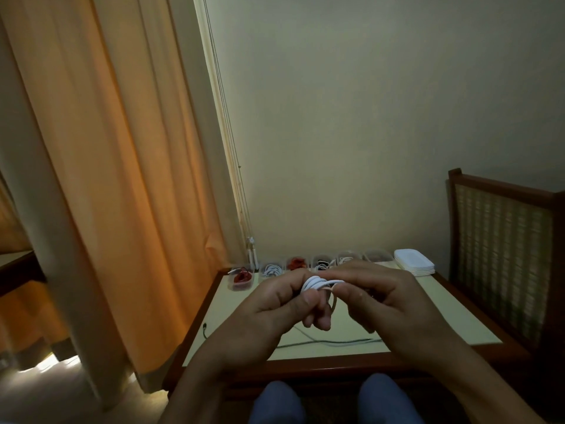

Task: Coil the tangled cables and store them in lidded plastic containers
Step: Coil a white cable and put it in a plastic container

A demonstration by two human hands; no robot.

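A white cable coil [318, 283] is held above the small table [452, 313]. My left hand [275, 304] grips the coil from the left with curled fingers. My right hand [388, 298] pinches the coil's loops from the right. A loose tail of the cable [333, 342] trails down onto the tabletop. Along the table's far edge stands a row of clear plastic containers: one with a red cable [242, 278], one with a white cable [273, 269], one with an orange cable [297, 264], and others partly hidden behind my hands. A stack of white lids [414, 262] lies at the far right.
An orange curtain [101, 179] hangs close on the left. A wooden chair back with woven cane [501, 255] stands to the right of the table. A dark cable end [205, 327] lies near the table's left edge. My knees [330, 402] are under the front edge.
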